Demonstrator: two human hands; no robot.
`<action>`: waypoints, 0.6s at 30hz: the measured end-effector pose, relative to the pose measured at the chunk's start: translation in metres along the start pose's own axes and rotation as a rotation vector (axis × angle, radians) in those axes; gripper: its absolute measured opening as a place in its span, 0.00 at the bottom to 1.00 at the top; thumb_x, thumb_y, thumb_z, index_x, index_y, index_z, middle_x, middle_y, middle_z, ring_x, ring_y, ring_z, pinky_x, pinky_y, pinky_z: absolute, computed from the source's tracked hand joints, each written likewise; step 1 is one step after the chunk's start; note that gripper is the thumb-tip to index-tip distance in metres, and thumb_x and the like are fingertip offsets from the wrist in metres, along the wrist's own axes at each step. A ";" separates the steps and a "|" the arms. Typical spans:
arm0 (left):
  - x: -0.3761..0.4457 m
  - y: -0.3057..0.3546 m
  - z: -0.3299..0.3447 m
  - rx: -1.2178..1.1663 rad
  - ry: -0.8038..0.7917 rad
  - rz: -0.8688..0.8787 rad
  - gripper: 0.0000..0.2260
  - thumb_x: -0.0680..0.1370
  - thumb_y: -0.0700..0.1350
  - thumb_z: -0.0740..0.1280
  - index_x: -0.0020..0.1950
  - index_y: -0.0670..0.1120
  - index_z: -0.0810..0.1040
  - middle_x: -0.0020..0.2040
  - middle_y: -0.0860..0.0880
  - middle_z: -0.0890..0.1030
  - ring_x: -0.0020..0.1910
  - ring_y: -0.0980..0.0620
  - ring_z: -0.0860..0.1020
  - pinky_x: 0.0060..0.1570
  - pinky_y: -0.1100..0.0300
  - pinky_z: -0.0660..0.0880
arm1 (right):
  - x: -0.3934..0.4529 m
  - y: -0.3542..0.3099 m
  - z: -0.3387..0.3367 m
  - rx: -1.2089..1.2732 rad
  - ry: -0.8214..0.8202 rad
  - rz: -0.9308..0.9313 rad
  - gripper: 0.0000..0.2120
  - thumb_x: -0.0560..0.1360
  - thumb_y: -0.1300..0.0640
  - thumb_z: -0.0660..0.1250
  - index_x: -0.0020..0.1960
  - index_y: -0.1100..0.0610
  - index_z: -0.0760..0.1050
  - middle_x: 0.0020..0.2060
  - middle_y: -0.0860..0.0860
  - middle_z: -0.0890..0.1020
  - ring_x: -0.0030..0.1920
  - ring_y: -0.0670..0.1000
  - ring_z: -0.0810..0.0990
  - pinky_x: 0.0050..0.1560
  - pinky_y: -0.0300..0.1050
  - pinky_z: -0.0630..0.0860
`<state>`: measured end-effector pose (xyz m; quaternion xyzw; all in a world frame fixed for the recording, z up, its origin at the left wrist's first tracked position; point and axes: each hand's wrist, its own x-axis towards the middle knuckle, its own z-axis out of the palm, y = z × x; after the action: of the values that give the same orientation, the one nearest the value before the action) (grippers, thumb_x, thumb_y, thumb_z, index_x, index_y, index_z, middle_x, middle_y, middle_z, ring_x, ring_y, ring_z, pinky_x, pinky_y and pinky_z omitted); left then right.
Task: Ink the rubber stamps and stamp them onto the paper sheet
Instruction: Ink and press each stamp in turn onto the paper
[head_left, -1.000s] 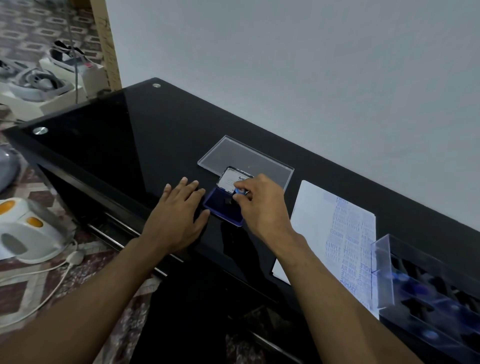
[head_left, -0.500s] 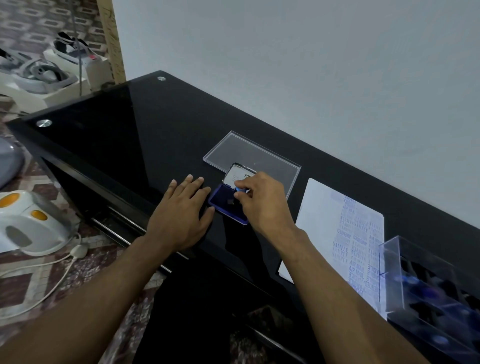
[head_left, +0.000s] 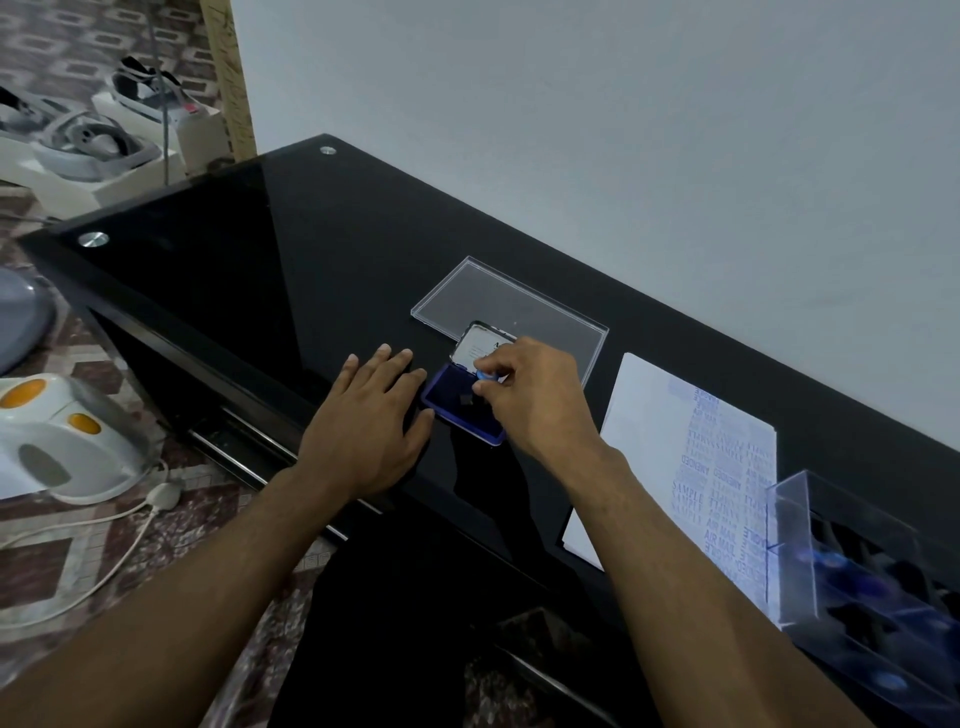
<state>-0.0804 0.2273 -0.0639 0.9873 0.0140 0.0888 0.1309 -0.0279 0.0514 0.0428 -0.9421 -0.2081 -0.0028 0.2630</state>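
While left hand (head_left: 372, 426) lies flat, right hand (head_left: 530, 397) pinches stamp (head_left: 485, 375) over ink pad (head_left: 462, 408).

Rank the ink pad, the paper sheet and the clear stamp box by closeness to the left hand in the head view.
1. Ink pad, touching the left hand on its right.
2. Paper sheet, farther right, past the right hand.
3. Clear stamp box, at the table's far right end.
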 end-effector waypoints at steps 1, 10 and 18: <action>0.000 0.000 0.000 0.002 0.001 0.000 0.31 0.80 0.63 0.46 0.77 0.50 0.66 0.80 0.47 0.63 0.81 0.47 0.54 0.79 0.44 0.50 | 0.000 0.000 0.000 0.000 0.002 -0.001 0.10 0.75 0.59 0.72 0.56 0.56 0.83 0.52 0.49 0.83 0.45 0.42 0.76 0.48 0.33 0.72; 0.000 0.000 0.000 0.006 0.009 -0.001 0.31 0.80 0.63 0.46 0.77 0.50 0.67 0.79 0.47 0.63 0.80 0.47 0.55 0.79 0.43 0.51 | -0.001 -0.001 -0.004 0.003 -0.003 -0.017 0.08 0.74 0.60 0.73 0.53 0.56 0.84 0.50 0.49 0.83 0.44 0.41 0.75 0.48 0.32 0.71; -0.001 0.001 -0.001 -0.004 0.002 -0.006 0.32 0.79 0.64 0.44 0.77 0.50 0.66 0.80 0.47 0.62 0.81 0.48 0.53 0.79 0.44 0.49 | -0.003 -0.002 -0.005 0.026 -0.010 0.008 0.08 0.74 0.60 0.73 0.53 0.56 0.84 0.50 0.48 0.83 0.42 0.40 0.74 0.46 0.27 0.70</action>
<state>-0.0819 0.2262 -0.0630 0.9869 0.0167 0.0892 0.1333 -0.0308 0.0497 0.0482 -0.9394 -0.2055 0.0057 0.2744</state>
